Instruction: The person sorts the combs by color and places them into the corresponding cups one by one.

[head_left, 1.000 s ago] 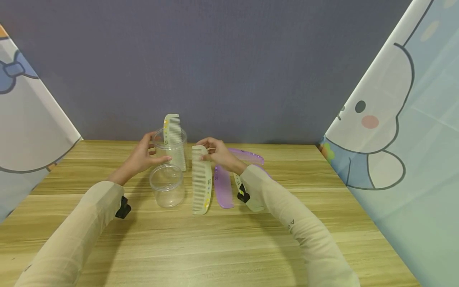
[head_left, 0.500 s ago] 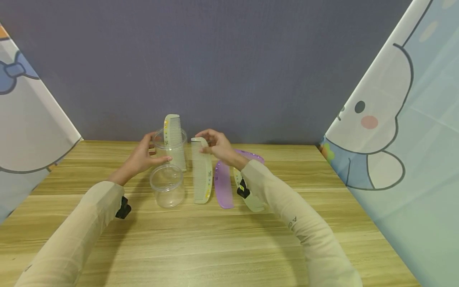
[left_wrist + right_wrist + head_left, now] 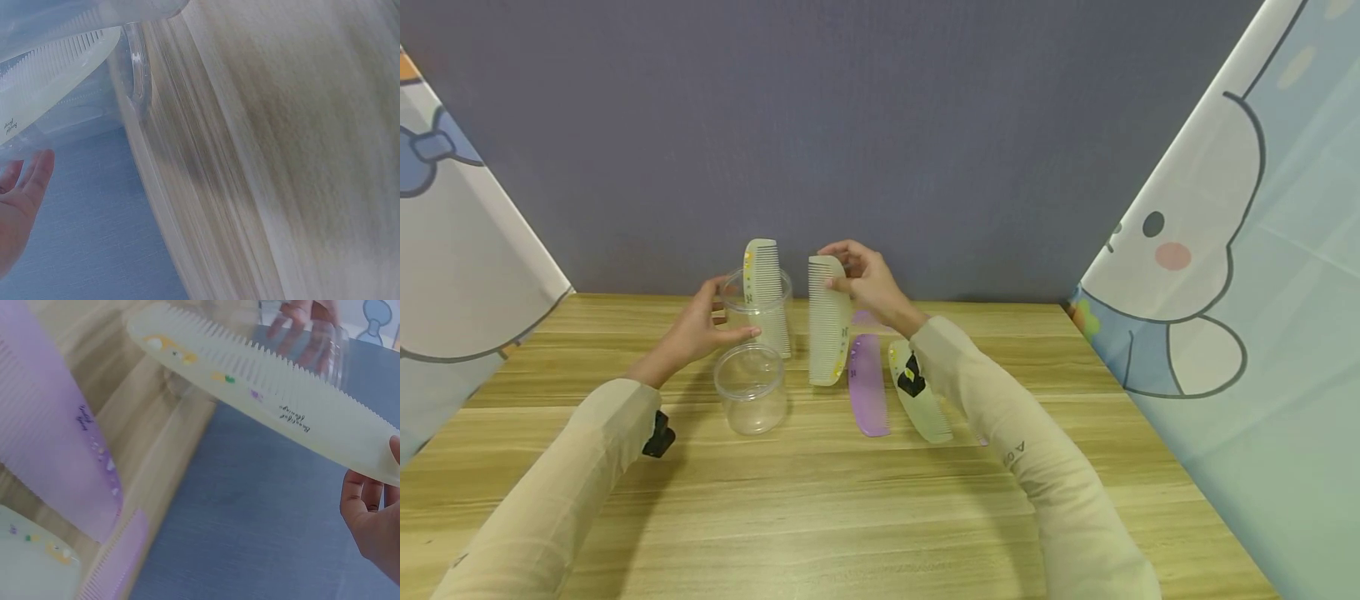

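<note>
at the wood-grain table (image 3: 775, 517), bracing a round clear-plastic tub (image 3: 737, 317) in curled fingers of left hand (image 3: 696, 332), prob against tipping. pinching a pale-green curved plastic comb (image 3: 827, 325) up top beside it, right hand (image 3: 874, 287), likely leaving bottom free.

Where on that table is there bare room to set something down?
The table is bare in front, between the left sleeve and right sleeve, and from the right sleeve to the right cartoon panel. It's crowded farther back: left hand at the rear clear cup, front clear cup, purple comb, and right hand holding a pale comb.
</note>
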Tool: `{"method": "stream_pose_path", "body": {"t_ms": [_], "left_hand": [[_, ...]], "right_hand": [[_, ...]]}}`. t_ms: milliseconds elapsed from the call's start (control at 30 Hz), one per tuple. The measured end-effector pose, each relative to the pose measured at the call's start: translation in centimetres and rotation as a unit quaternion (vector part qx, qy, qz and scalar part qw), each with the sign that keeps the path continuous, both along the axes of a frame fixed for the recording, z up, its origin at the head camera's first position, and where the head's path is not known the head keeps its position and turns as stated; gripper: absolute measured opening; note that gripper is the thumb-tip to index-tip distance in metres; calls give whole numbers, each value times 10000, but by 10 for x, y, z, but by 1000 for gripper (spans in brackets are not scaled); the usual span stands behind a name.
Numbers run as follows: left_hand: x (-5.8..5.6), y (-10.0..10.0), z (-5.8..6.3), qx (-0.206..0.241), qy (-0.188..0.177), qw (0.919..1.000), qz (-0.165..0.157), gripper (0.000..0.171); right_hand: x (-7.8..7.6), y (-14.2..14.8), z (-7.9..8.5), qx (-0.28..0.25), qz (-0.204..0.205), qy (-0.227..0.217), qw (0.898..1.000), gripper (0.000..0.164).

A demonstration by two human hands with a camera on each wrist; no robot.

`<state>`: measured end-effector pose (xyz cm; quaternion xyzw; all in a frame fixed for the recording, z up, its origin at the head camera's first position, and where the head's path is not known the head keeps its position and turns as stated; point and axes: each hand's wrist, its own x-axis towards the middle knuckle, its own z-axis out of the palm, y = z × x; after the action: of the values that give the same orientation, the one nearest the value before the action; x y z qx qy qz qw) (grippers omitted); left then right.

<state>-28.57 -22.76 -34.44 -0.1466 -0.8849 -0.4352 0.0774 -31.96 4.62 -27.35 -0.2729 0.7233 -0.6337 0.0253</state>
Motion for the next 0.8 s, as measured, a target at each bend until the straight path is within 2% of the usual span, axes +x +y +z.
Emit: {"method": "stream_pose_path", "body": {"t_ms": [500,800], "left_hand": [[-1,1,0,14,-20,10000,-37,99],[-1,2,-1,28,1,10000,-45,98]], "right_hand": [[-17,5,31,-678,-684,257,9950,38],[-23,3,49,-964,-847,446,9907,37]]}}
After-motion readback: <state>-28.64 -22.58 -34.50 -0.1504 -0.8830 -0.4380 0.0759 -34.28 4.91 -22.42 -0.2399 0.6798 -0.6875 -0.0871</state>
